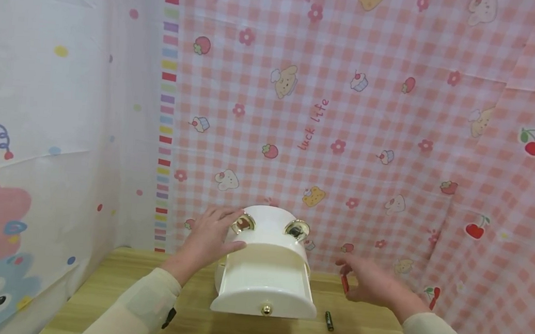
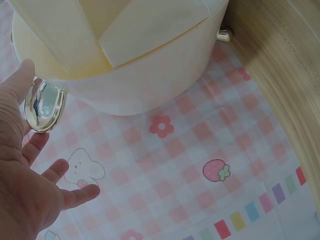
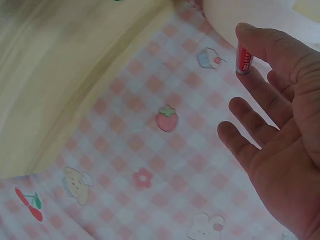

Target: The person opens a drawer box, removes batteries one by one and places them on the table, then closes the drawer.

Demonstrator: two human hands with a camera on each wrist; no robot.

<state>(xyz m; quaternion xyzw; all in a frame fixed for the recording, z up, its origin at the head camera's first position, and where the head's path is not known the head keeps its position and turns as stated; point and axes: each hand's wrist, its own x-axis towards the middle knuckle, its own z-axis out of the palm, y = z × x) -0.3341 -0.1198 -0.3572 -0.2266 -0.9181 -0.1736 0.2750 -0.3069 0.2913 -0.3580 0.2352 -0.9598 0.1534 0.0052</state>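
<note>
A white box [image 1: 271,215] with a rounded top and two gold cup-shaped ornaments stands on the table. Its drawer [image 1: 266,276] is pulled out toward me, with a gold knob on the front. My left hand [image 1: 208,238] rests against the upper left of the box. Its thumb and fingers lie spread about the left gold ornament [image 2: 45,105]. To the right of the box, my right hand [image 1: 373,281] pinches a small red battery [image 3: 244,59] between thumb and index finger, above the table. A dark green battery [image 1: 329,321] lies on the table right of the drawer.
The wood-grain table [image 1: 192,317] ends at a pink checked cloth [image 1: 254,93] hanging behind the box. A white printed cloth [image 1: 66,111] hangs on the left. A gold foot [image 2: 224,35] sticks out from the box's side.
</note>
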